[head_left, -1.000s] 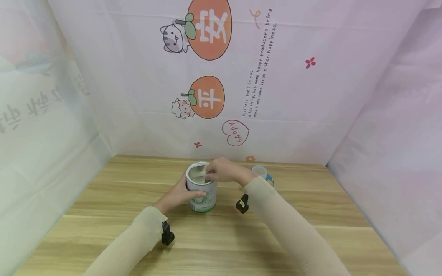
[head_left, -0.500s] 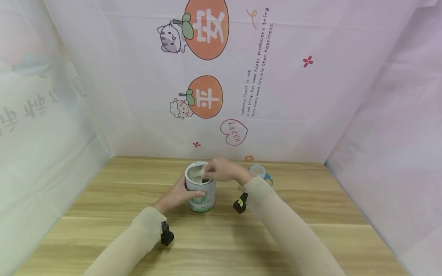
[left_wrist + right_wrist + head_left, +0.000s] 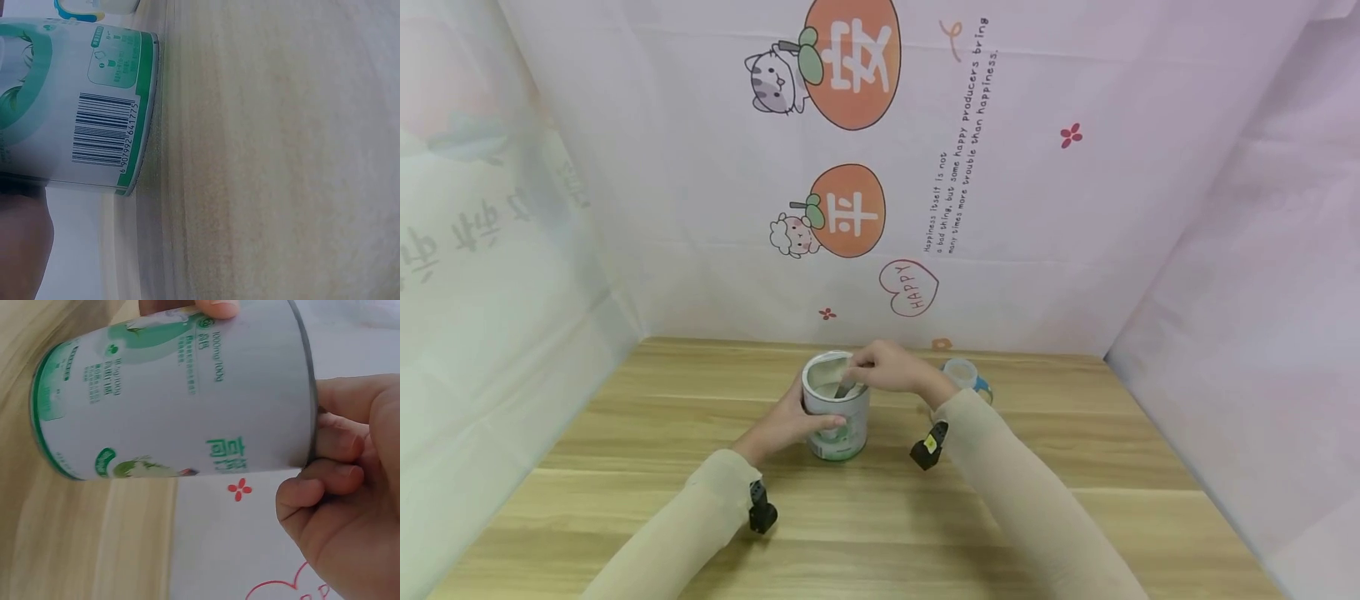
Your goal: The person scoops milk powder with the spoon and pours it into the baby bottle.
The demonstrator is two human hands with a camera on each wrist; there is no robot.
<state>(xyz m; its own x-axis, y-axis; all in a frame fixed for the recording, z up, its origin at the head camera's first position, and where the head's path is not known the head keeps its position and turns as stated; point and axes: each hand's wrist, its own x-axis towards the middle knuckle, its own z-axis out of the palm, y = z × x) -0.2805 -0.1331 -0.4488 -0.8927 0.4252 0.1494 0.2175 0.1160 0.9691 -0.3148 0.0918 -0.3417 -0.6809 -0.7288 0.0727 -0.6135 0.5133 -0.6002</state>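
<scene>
A white and green milk powder can point(image 3: 838, 429) stands upright on the table with its top open. My left hand point(image 3: 786, 423) grips it from the left side, thumb across the front. Over the can's right rim is my right hand point(image 3: 891, 367), its fingers curled and pinching a greyish scoop point(image 3: 844, 388) that slants down into the can. The right wrist view has the curled right hand point(image 3: 344, 456) right at the rim, with the scoop hidden. A barcode on the can point(image 3: 103, 128) faces the left wrist camera.
Behind my right wrist stands a clear bottle point(image 3: 961, 373) with a blue handle, partly hidden by the sleeve. The wooden table point(image 3: 850, 533) ends at a printed white cloth point(image 3: 1000, 308) at the back, with cloth walls on both sides.
My right hand has shifted slightly over the rim, and its wrist has turned a little. More of the scoop shows inside the can now. The left hand keeps its grip.
</scene>
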